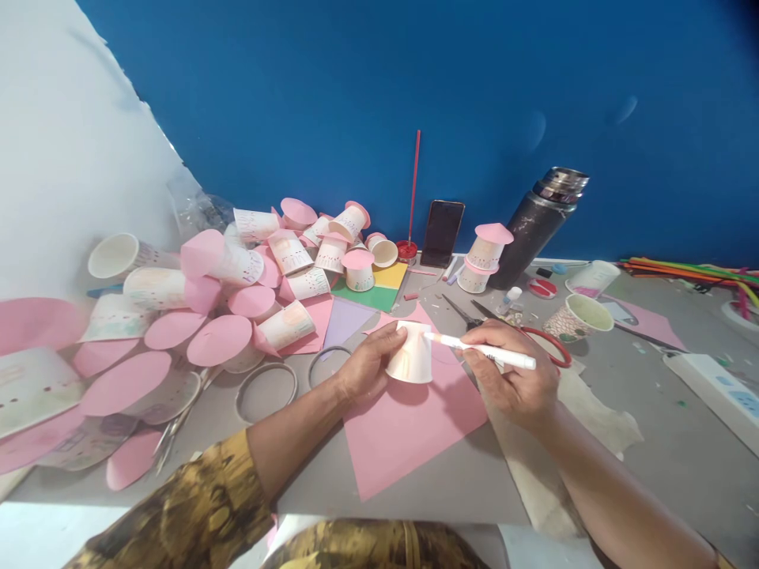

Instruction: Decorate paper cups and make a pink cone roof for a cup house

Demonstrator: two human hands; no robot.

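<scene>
My left hand (373, 359) grips a white paper cup (413, 359) from its left side, with the cup turned upside down. Faint peach-coloured strokes mark the cup's wall. In my right hand (515, 371) is a white marker pen (495, 353), its tip at the cup's upper right side. Beneath both lies a sheet of pink paper (385, 450) on the grey table. Red-handled scissors (549, 344) are partly hidden behind my right hand.
Many decorated cups with pink paper cones (219, 340) crowd the left. A dark flask (537, 229), a phone (443, 233) and two stacked cups (483, 257) stand along the blue wall. At right are a patterned cup (578, 316) and a power strip (715, 395). Metal rings (266, 393) lie left of my hands.
</scene>
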